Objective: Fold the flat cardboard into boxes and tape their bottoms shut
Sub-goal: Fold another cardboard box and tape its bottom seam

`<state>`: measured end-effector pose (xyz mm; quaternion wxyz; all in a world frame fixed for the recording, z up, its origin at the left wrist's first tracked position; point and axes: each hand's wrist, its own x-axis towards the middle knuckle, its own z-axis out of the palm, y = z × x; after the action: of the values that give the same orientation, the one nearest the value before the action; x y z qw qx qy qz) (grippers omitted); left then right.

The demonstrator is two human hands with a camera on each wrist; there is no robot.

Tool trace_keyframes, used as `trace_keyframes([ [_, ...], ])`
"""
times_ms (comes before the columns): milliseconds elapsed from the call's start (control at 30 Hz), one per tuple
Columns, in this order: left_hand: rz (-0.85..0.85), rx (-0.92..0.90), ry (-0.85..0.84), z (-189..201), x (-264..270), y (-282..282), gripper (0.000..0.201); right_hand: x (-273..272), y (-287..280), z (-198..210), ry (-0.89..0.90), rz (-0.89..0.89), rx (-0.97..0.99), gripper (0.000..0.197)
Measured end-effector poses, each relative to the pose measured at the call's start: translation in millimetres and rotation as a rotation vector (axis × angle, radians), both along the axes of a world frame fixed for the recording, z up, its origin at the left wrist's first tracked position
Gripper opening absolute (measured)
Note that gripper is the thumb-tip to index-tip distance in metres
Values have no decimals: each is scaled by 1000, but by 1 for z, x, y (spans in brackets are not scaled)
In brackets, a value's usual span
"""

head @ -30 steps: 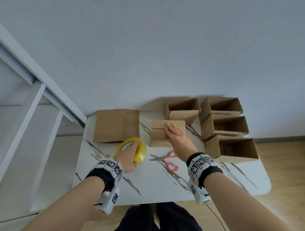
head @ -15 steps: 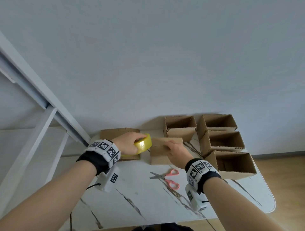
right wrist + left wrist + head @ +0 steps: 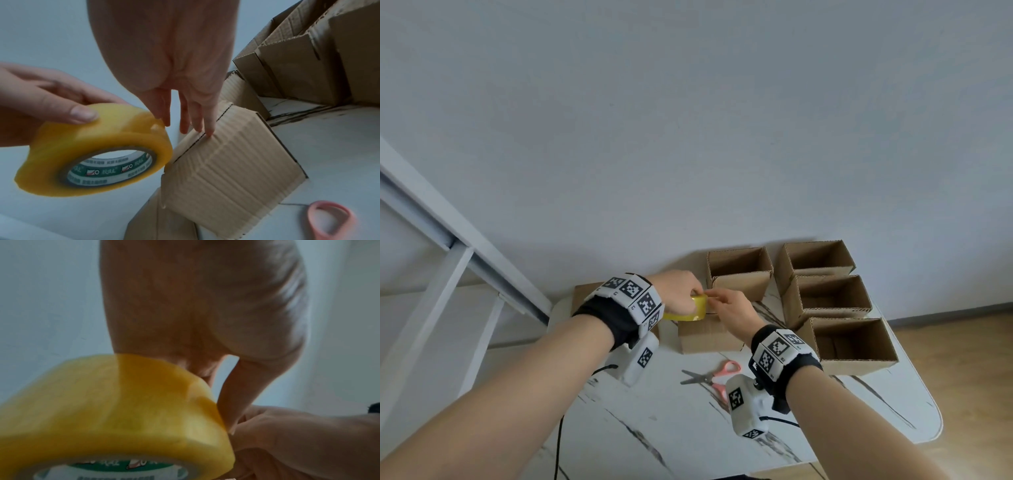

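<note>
A folded cardboard box (image 3: 709, 334) stands bottom up on the table, its flaps closed along a middle seam (image 3: 226, 162). My left hand (image 3: 678, 291) grips a yellow tape roll (image 3: 683, 306) at the box's far left top edge, thumb on the roll's outer face (image 3: 98, 146). My right hand (image 3: 729, 308) reaches over the box. Its straight fingers (image 3: 162, 116) touch the roll's rim, and the outer ones rest on the flap seam. In the left wrist view the roll (image 3: 113, 410) fills the lower left, with the right hand (image 3: 298, 443) beside it.
Pink-handled scissors (image 3: 710, 377) lie in front of the box. Several open finished boxes (image 3: 828, 298) stand at the right and back of the white marble table (image 3: 654, 428). Flat cardboard (image 3: 582, 294) lies at the back left. A white rail frame (image 3: 448, 274) runs along the left.
My left hand lifted the tape roll off the table and carried it up to the box. My right hand shifted from pressing the box top to the roll's rim.
</note>
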<state>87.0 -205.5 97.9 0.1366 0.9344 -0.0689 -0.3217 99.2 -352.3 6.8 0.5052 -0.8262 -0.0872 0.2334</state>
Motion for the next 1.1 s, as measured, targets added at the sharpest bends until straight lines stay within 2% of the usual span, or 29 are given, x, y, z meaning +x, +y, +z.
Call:
trace_keyframes([
  [167, -24, 38, 14, -3, 5, -10, 30, 2, -1, -3, -40, -82, -49, 25],
  [333, -45, 39, 38, -2, 8, -8, 43, 6, 1, -4, -48, -101, -97, 21],
  [433, -46, 33, 27, -4, 10, -4, 34, 7, 3, -4, -44, -120, -100, 18],
  [533, -54, 21, 3, -5, 12, -2, 38, 8, 5, -2, -47, -130, -88, 13],
  [667, -29, -23, -6, -3, 15, 2, 36, 8, 3, -3, -2, -153, 19, 10],
  [867, -42, -32, -10, -7, 21, 2, 31, 10, 0, -2, 260, -272, 279, 9],
  [1000, -24, -49, -3, -9, 26, 5, 34, 9, -3, -3, 208, -325, 283, 9],
  [1100, -4, -4, -54, -8, 30, 7, 40, 8, -9, -2, 285, -383, 424, 11],
])
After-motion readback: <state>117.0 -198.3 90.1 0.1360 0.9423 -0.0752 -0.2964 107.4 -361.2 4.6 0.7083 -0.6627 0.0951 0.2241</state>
